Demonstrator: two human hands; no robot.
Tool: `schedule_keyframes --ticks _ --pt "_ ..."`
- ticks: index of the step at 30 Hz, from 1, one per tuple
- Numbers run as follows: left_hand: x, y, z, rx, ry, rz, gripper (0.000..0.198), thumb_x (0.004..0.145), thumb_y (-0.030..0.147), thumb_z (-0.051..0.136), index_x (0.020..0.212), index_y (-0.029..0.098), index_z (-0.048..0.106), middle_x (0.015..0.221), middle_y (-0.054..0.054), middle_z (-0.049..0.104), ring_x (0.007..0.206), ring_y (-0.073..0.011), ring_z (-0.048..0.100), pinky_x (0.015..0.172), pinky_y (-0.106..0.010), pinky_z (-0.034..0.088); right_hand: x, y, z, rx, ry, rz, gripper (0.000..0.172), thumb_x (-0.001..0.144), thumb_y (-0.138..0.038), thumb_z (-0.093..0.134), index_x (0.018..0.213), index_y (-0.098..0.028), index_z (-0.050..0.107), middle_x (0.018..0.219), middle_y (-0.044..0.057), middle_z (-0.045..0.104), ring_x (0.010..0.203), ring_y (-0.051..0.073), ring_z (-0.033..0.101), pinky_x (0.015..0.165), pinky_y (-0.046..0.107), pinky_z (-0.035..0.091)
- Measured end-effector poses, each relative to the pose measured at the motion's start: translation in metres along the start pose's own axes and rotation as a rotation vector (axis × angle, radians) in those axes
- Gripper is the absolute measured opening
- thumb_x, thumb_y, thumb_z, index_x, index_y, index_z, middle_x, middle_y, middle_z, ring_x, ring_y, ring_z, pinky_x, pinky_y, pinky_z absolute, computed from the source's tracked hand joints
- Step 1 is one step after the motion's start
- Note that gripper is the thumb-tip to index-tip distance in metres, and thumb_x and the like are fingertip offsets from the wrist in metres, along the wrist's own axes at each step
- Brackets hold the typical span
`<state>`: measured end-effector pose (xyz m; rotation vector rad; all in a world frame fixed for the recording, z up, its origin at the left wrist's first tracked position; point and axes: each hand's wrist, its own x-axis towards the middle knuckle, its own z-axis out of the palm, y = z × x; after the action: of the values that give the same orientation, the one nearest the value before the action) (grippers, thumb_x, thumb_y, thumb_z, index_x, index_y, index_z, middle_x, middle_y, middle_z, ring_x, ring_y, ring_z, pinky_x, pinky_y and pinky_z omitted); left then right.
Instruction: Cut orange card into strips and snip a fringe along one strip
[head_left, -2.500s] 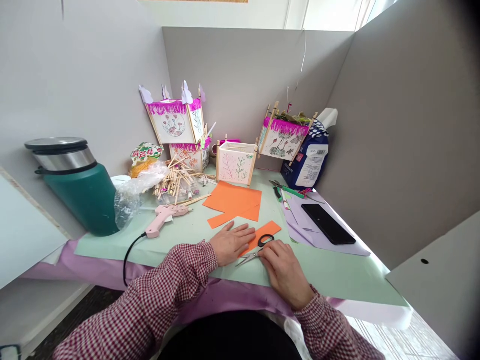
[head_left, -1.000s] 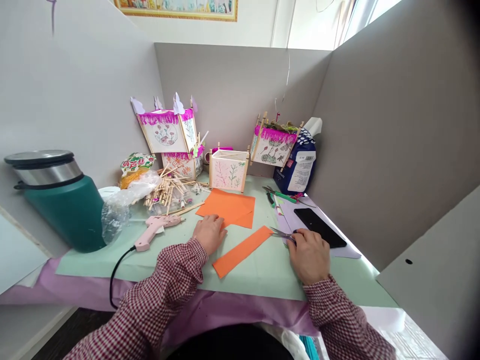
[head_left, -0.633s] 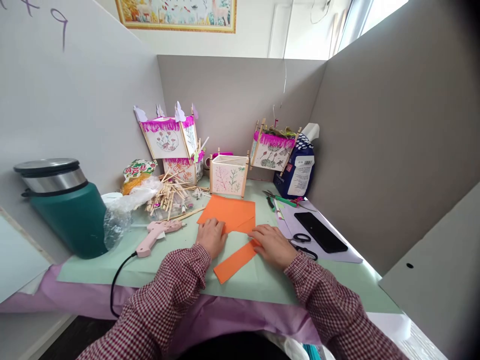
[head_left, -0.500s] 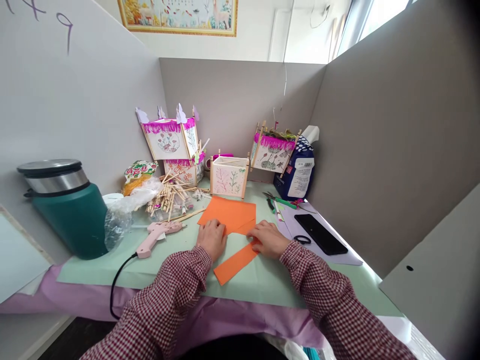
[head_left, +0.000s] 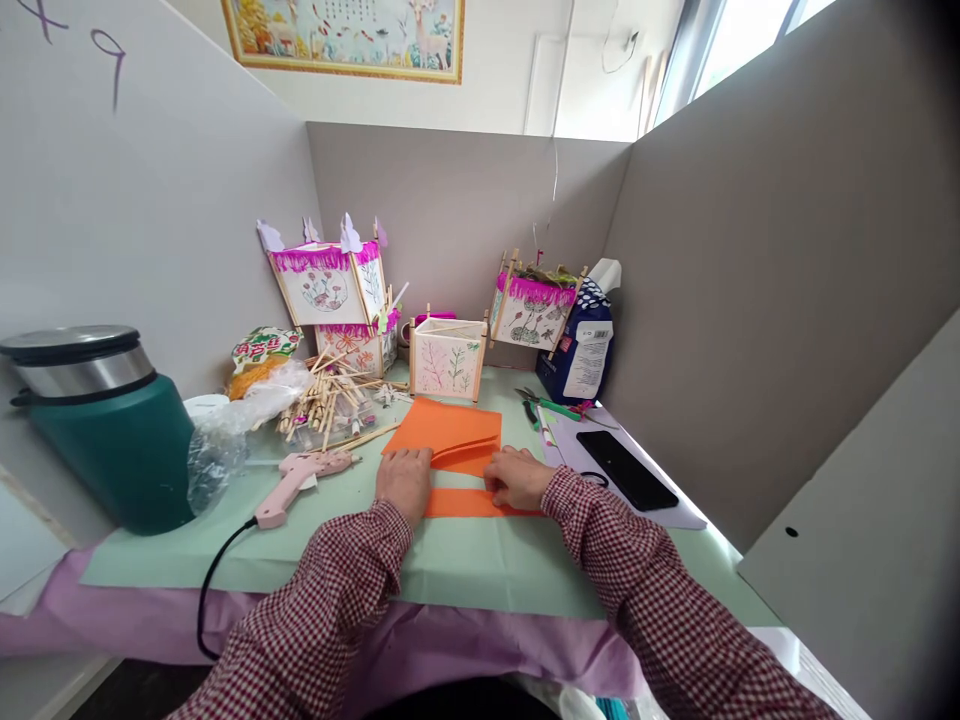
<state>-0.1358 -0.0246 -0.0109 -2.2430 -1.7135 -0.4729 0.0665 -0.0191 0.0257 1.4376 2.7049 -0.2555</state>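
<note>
We are pressing orange strip (head_left: 459, 503) onto counter (head_left: 480, 572), just in front of orange sheets (head_left: 447, 430); strip now lying crosswise, no longer slanting. Left hand (head_left: 405, 480) resting flat, fingers released. Right hand (head_left: 517, 478), scissors (head_left: 595, 478) set down right of sheets, curling fingers on strip end; grasping or not, cannot tell.

Your left hand (head_left: 405, 480) lies flat and your right hand (head_left: 514, 478) rests on the orange strip (head_left: 459, 503); orange sheets (head_left: 448, 428) lie just beyond.
</note>
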Motion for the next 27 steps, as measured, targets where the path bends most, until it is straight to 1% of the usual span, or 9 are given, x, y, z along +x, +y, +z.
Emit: schedule_keyframes --ticks 3,6,10,13,16,19,22,24,27 --pt "-0.001 0.000 -0.001 -0.012 0.013 -0.026 0.027 0.077 0.009 0.041 0.095 0.019 0.058 0.081 -0.006 0.065 0.081 -0.0209 0.056 0.074 -0.033 0.032 -0.003 0.003 -0.001 0.050 0.071 -0.052 0.005 0.069 -0.019 0.056 0.074 -0.019 0.057 0.081 0.002 0.059 0.082 0.017 0.049 0.070 0.028 0.032" --pt "-0.002 0.000 -0.003 -0.032 0.059 -0.075 0.027 0.079 0.011 0.039 0.096 0.020 0.059 0.080 -0.006 0.065 0.082 -0.0205 0.056 0.075 -0.033 0.031 -0.006 0.014 -0.011 0.189 0.264 -0.047 0.007 0.076 -0.020 0.048 0.081 -0.019 0.053 0.076 -0.001 0.059 0.069 0.012 0.050 0.065 0.023 0.034" --pt "-0.002 0.000 -0.005 -0.055 0.124 -0.131 0.027 0.083 0.017 0.038 0.097 0.021 0.060 0.080 -0.006 0.066 0.081 -0.0197 0.056 0.076 -0.033 0.031 0.000 0.048 -0.026 0.189 0.492 0.254 0.013 0.083 -0.025 0.041 0.087 -0.019 0.052 0.082 -0.001 0.060 0.074 0.010 0.052 0.065 0.020 0.036" --pt "-0.001 0.000 -0.005 -0.072 0.129 -0.128 0.026 0.085 0.021 0.038 0.093 0.022 0.062 0.078 -0.005 0.067 0.079 -0.0197 0.057 0.074 -0.033 0.032 0.007 0.072 -0.027 0.123 0.487 0.448 0.013 0.079 -0.023 0.047 0.086 -0.016 0.056 0.084 0.004 0.062 0.078 0.015 0.054 0.067 0.024 0.037" --pt "-0.001 -0.001 -0.005 -0.103 0.175 -0.165 0.026 0.086 0.024 0.038 0.092 0.023 0.063 0.080 -0.005 0.067 0.079 -0.0188 0.058 0.075 -0.032 0.032 0.008 0.073 -0.018 0.055 0.506 0.560 0.025 0.071 -0.022 0.058 0.093 -0.011 0.058 0.098 0.014 0.058 0.092 0.024 0.051 0.074 0.033 0.036" --pt "-0.001 -0.004 -0.004 -0.169 0.243 -0.254 0.027 0.086 0.029 0.038 0.096 0.023 0.063 0.082 -0.005 0.067 0.078 -0.0181 0.058 0.074 -0.030 0.034 0.004 0.048 -0.006 -0.045 0.537 0.414 0.028 0.078 -0.033 0.053 0.098 -0.014 0.058 0.106 0.013 0.055 0.101 0.024 0.046 0.081 0.034 0.033" --pt "-0.001 -0.009 -0.003 -0.255 0.306 -0.368 0.028 0.085 0.031 0.039 0.099 0.022 0.062 0.079 -0.005 0.067 0.073 -0.0179 0.059 0.067 -0.028 0.035 0.003 0.013 0.007 -0.127 0.366 0.075 0.025 0.082 -0.038 0.046 0.091 -0.019 0.060 0.094 0.006 0.060 0.091 0.017 0.051 0.075 0.027 0.035" --pt "-0.001 -0.011 -0.003 -0.293 0.346 -0.408 0.029 0.085 0.031 0.039 0.099 0.021 0.062 0.076 -0.004 0.067 0.070 -0.0176 0.059 0.064 -0.027 0.036 0.005 -0.005 0.013 -0.206 0.283 0.031 0.023 0.083 -0.034 0.047 0.091 -0.018 0.061 0.091 0.006 0.061 0.088 0.017 0.052 0.073 0.026 0.036" --pt "-0.001 -0.012 -0.003 -0.311 0.392 -0.417 0.029 0.084 0.033 0.040 0.096 0.021 0.063 0.074 -0.004 0.067 0.070 -0.0179 0.060 0.063 -0.027 0.036 0.011 -0.017 0.019 -0.281 0.270 0.071 0.019 0.084 -0.019 0.043 0.088 -0.014 0.061 0.089 0.010 0.061 0.088 0.019 0.051 0.072 0.029 0.035"
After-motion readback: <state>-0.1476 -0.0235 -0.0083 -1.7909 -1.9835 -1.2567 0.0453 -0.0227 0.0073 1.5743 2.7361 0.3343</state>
